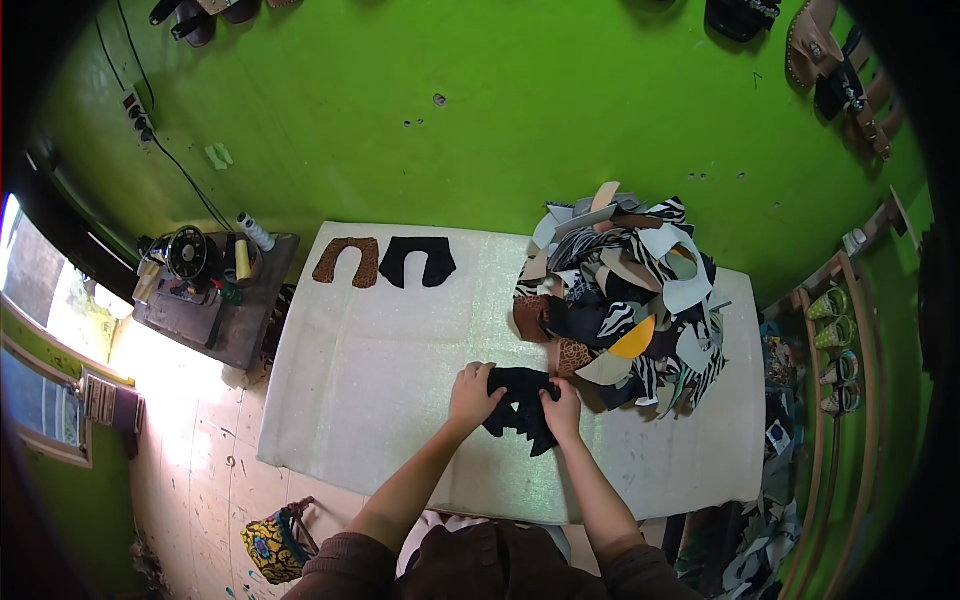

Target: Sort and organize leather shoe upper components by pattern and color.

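Note:
Near the front middle of the table I hold a black cut piece of sheet material [520, 388] by its two sides. It has a jagged lower edge and a small gap in its middle. My left hand [472, 398] grips its left side, thumb on top, and my right hand [563, 408] grips its right side the same way. At the far left of the table lie two arch-shaped cut pieces, a brown leopard-spotted one [368, 266] and a black one [434, 262]. A heaped pile of mixed scraps [600, 290] rises just beyond my right hand, with zebra, grey, brown and yellow pieces.
A white-covered table [380, 370] stands against a green wall [450, 130]. To the left, a sewing machine [188, 255] and a thread cone [256, 232] sit on a small dark table. A patterned bag [274, 548] lies lower left. Sandals [835, 325] hang on a rack at right.

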`<state>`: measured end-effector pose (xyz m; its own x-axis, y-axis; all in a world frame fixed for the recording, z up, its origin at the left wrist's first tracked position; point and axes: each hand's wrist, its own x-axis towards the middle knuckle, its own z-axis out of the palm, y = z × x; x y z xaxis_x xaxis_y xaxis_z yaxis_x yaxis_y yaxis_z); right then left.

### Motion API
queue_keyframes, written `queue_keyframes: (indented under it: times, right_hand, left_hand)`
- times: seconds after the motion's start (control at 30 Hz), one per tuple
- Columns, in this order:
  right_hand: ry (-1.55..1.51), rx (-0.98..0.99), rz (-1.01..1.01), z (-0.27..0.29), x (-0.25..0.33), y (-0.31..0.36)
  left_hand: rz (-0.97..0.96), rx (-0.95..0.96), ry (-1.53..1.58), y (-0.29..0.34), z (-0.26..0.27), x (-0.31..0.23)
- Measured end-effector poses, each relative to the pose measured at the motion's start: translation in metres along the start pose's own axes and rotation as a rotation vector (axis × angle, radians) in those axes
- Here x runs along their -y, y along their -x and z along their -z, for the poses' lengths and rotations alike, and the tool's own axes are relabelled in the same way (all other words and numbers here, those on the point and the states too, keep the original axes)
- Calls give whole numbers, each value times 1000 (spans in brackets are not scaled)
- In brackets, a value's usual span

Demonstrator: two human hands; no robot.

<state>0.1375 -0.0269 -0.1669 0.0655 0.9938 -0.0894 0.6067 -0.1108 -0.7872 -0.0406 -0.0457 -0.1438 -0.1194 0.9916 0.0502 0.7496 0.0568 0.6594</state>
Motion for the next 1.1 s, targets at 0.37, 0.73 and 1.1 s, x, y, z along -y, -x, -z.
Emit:
queue_keyframes:
  times: [0.37,0.73,1.1]
  right_hand:
    - [-105,-83,342,9,4,19]
    - [-25,-19,419,19,6,26]
    - [-246,95,308,26,32,33]
  left_hand:
    - [-207,-41,-134,12,16,1]
    - [-411,-54,-140,26,29,-11]
    - [-485,-33,2,28,33,-9]
